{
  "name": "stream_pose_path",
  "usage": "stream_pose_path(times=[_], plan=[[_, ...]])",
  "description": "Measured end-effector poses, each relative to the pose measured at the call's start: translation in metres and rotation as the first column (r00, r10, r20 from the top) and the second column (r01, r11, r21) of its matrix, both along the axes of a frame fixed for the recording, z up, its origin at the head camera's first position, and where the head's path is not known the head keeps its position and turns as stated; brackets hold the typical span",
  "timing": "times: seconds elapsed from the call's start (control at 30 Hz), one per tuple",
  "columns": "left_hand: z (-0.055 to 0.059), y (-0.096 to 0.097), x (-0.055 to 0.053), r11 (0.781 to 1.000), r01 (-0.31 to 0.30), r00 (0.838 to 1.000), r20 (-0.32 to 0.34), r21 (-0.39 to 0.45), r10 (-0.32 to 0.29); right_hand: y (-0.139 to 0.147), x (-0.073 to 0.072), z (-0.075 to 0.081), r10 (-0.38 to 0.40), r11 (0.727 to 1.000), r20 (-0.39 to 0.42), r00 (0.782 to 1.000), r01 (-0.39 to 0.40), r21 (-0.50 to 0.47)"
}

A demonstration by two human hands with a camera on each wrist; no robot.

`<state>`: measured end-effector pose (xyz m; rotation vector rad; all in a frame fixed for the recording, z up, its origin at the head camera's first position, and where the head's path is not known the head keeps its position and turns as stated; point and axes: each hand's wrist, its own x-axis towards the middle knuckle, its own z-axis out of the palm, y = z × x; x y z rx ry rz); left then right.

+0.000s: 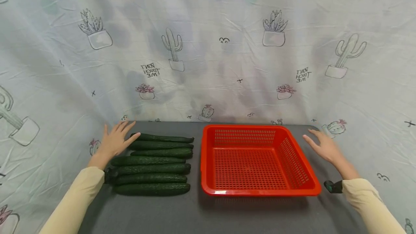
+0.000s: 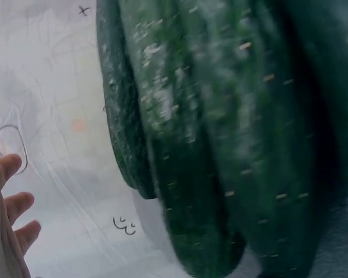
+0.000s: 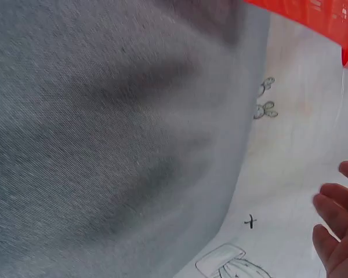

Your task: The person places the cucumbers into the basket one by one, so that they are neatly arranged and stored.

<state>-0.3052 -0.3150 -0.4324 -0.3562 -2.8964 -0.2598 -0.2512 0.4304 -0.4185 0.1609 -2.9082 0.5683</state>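
Several dark green cucumbers (image 1: 147, 170) lie side by side on the left part of the grey table, their lengths running left to right. My left hand (image 1: 114, 141), fingers spread, is at the far left ends of the upper cucumbers and holds nothing. In the left wrist view, the cucumbers (image 2: 185, 127) loom close, with the left fingers (image 2: 18, 205) at the left edge. A red plastic basket (image 1: 248, 169) with slotted walls stands right of the cucumbers, with nothing in it. Beyond its right side, my right hand (image 1: 326, 147) is extended and holds nothing.
The grey table (image 1: 162, 214) runs back to a pale curtain (image 1: 208, 57) printed with potted cacti, which also hangs at both sides. In the right wrist view, the basket's red corner (image 3: 319, 17) shows at the top right. Dark bands sit at both wrists.
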Motion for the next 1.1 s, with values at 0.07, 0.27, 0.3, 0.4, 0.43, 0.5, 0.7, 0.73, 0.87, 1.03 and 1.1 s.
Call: stream_pose_path(times=[0.07,0.27,0.3,0.4,0.43,0.5,0.7,0.73,0.87,1.03,1.1], plan=[[-0.002,0.003,0.004,1.000,0.011,1.000,0.014,-0.002,-0.011,-0.002,0.005,0.000,0.012,1.000,0.007,1.000,-0.011,-0.022],[-0.008,0.007,0.019,0.999,0.040,0.998,0.057,0.007,-0.040,-0.008,0.015,-0.003,0.029,0.997,0.085,0.996,-0.022,-0.080],[-0.008,0.007,0.022,0.999,0.044,0.997,0.057,0.008,-0.045,-0.009,0.016,-0.004,0.031,0.996,0.095,0.995,-0.024,-0.082],[-0.010,0.007,0.031,0.998,0.058,0.997,0.050,0.011,-0.058,-0.013,0.017,-0.004,0.041,0.995,0.110,0.993,-0.030,-0.098],[-0.010,0.007,0.035,0.998,0.062,0.997,0.047,0.009,-0.063,-0.014,0.018,-0.004,0.043,0.994,0.110,0.993,-0.032,-0.105],[-0.011,0.008,0.040,0.997,0.071,0.997,0.040,0.009,-0.072,-0.016,0.018,-0.005,0.052,0.992,0.103,0.993,-0.040,-0.119],[-0.012,0.012,0.055,0.996,0.093,0.995,0.031,0.008,-0.093,-0.021,0.021,-0.003,0.085,0.985,0.120,0.989,-0.066,-0.157],[-0.012,0.012,0.057,0.995,0.096,0.995,0.033,0.009,-0.097,-0.022,0.021,-0.002,0.089,0.984,0.127,0.988,-0.068,-0.163],[-0.011,0.015,0.065,0.995,0.100,0.994,0.045,0.019,-0.101,-0.022,0.020,0.000,0.106,0.981,0.141,0.984,-0.080,-0.174],[-0.011,0.020,0.073,0.995,0.104,0.993,0.061,0.006,-0.104,-0.020,0.018,0.003,0.124,0.979,0.146,0.982,-0.098,-0.177],[-0.013,0.022,0.076,0.994,0.111,0.992,0.067,-0.008,-0.111,-0.020,0.017,0.004,0.126,0.980,0.151,0.981,-0.099,-0.173]])
